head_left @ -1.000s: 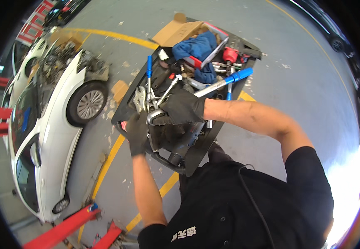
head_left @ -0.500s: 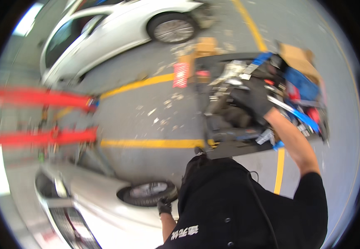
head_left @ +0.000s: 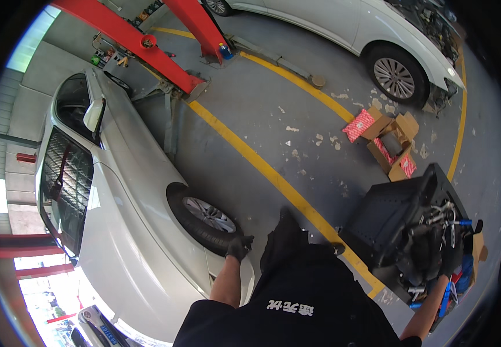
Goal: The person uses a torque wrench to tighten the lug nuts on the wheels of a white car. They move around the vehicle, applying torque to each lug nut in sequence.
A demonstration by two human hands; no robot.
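My left hand (head_left: 239,247), in a dark glove, is beside the front tyre (head_left: 195,228) of the light-coloured car (head_left: 140,231). Its fingers look curled; whether anything is in them is hidden. On the right, my right hand (head_left: 451,254), also dark-gloved, reaches over the black tool cart (head_left: 386,211). Dark items and metal tools (head_left: 435,217) lie heaped around it, and its fingers blend into them. A blue-handled tool (head_left: 445,298) lies close to my right wrist.
Opened cardboard boxes (head_left: 400,130) with red-and-white packets (head_left: 358,124) sit on the grey floor beyond the cart. A white car (head_left: 343,26) stands at the back. Red lift posts (head_left: 140,43) rise at the far left. Yellow lines (head_left: 262,162) cross the floor.
My view has swung left, so the cart now appears lower right and the near car fills more of the left. My right hand stays over the cart; my left remains near the tyre.
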